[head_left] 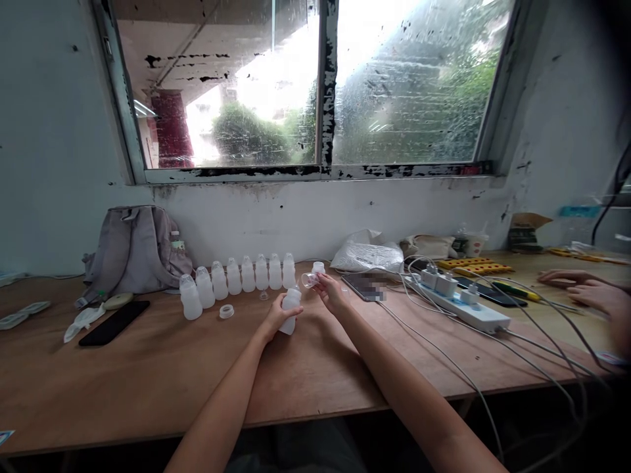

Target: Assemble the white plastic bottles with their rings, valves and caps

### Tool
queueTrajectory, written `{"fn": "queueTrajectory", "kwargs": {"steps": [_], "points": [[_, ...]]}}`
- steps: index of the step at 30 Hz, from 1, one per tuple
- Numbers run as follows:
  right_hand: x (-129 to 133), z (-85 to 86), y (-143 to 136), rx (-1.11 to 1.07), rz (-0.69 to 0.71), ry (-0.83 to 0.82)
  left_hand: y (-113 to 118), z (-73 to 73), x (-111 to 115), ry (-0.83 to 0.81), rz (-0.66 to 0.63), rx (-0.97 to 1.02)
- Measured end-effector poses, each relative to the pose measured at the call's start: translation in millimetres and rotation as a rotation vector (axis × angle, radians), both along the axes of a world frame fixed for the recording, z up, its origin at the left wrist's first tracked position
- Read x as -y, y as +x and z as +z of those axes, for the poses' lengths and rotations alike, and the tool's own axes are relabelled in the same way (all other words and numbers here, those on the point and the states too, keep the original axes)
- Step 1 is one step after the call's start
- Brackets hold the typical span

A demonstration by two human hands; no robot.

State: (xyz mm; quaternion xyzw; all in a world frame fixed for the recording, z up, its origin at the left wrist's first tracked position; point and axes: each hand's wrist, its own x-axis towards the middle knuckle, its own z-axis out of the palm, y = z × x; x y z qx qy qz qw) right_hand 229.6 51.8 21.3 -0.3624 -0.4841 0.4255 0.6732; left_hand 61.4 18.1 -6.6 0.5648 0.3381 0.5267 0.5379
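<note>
My left hand (277, 316) is wrapped round a frosted white baby bottle (288, 323), which tilts slightly above the table. Just right of its top, my right hand (332, 294) pinches a clear bottle cap (309, 280). Another bottle (318, 267) stands behind the right hand, its lower part hidden. To the left runs a row of several capped baby bottles (233, 276). A white screw ring (227, 311) and a small clear teat-like piece (264, 295) lie in front of that row.
On the wooden table (207, 381) are a grey backpack (133, 249) and black phone (114, 323) at left. Rightward lie a charging phone (363, 287), silvery bag (369, 251) and power strip (463, 309) with trailing cables. Another person's hands (586, 286) rest far right.
</note>
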Motion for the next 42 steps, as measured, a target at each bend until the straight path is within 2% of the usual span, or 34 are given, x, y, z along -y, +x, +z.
{"fn": "queueTrajectory", "kwargs": {"steps": [6,14,21,31,42], "points": [[9,5.1,-11,-0.081,0.107,-0.017,-1,1.3,2,0.069,-0.067,-0.092],[7,3.2,-16,-0.071,0.153,-0.035,-2,-0.5,0,0.101,-0.073,-0.219],[12,6.5,-21,0.023,0.133,-0.015,3,-0.6,2,0.167,-0.006,-0.346],[15,7.1,-24,0.147,0.0,-0.004,6,1.0,7,0.235,0.025,-0.49],[21,13.1,-29,0.143,0.073,0.038,9,6.6,14,0.279,0.065,-0.599]]}}
